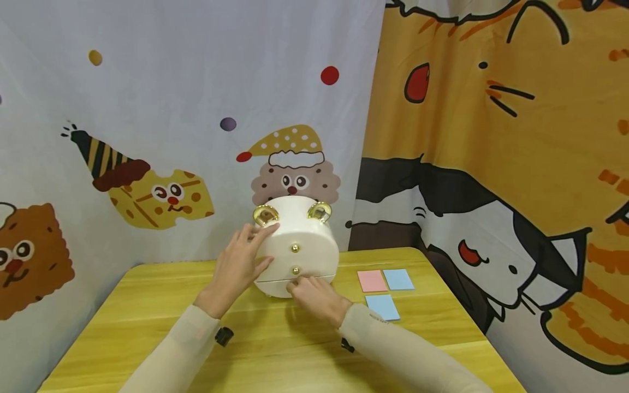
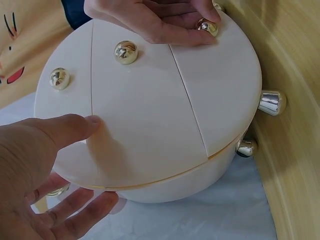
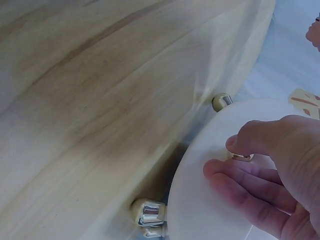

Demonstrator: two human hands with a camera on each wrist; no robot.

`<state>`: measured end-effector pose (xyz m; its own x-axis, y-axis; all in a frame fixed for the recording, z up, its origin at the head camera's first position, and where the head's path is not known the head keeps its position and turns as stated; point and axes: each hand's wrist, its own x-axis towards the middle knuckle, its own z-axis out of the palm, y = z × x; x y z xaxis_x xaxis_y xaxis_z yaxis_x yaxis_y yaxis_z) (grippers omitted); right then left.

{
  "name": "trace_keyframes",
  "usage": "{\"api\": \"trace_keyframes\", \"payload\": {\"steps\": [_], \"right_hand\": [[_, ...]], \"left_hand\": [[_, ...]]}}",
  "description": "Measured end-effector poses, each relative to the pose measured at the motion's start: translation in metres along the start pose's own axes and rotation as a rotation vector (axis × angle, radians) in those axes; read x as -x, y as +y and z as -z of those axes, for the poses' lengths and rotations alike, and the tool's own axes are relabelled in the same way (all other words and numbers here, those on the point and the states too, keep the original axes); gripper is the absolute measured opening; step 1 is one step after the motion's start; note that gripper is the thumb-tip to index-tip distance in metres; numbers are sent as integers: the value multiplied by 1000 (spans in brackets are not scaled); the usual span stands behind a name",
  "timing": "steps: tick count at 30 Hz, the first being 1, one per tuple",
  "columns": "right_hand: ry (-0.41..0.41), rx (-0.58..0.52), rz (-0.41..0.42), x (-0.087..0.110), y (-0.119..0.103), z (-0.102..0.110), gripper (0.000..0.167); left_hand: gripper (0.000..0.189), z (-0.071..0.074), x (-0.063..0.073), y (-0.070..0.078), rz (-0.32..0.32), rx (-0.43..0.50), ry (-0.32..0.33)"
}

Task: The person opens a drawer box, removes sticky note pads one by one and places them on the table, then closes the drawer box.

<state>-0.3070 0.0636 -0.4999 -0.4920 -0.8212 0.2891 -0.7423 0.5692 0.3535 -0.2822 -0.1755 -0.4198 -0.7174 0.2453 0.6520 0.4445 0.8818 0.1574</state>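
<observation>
The right hand (image 1: 316,297) pinches the lowest gold knob (image 2: 207,26) of a white, rounded box (image 1: 314,254), which stands upright on short feet (image 2: 272,102) directly ahead of both hands. The left hand (image 1: 233,267), fingers spread, is at the box's left side; how firmly it bears there is unclear. The right hand is nearer the bottom section. Rightward of it, on the counter (image 1: 147,305), lie a pink pad (image 1: 372,281) and two blue pads (image 1: 383,307). Beyond the hands, printed cloth (image 1: 172,71) hangs behind the box.
</observation>
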Motion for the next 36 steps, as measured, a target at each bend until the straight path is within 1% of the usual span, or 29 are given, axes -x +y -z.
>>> {"api": "trace_keyframes", "payload": {"steps": [7, 12, 17, 21, 26, 31, 36], "right_hand": [[-17, -24, -22, 3, -1, 3, 6], [-24, -29, -18, 4, -1, 5, 6], [-42, -42, -12, 6, -2, 8, 10], [-57, -77, -7, 8, -6, 11, 13], [-57, -107, -1, 13, -9, 15, 13], [-44, -88, 27, 19, -12, 19, 12], [-18, -46, 69, 26, -17, 23, 8]], "left_hand": [[87, -1, -2, 3, 0, 5, -5], [88, -2, -2, 4, 8, 6, -12], [88, -1, -3, 4, 12, 25, -8], [88, -1, -2, 3, 14, 28, -10], [88, -1, -1, 1, 15, 16, -10], [89, -2, -1, 0, 26, 12, -16], [88, -1, -1, 1, 29, 12, -14]]}}
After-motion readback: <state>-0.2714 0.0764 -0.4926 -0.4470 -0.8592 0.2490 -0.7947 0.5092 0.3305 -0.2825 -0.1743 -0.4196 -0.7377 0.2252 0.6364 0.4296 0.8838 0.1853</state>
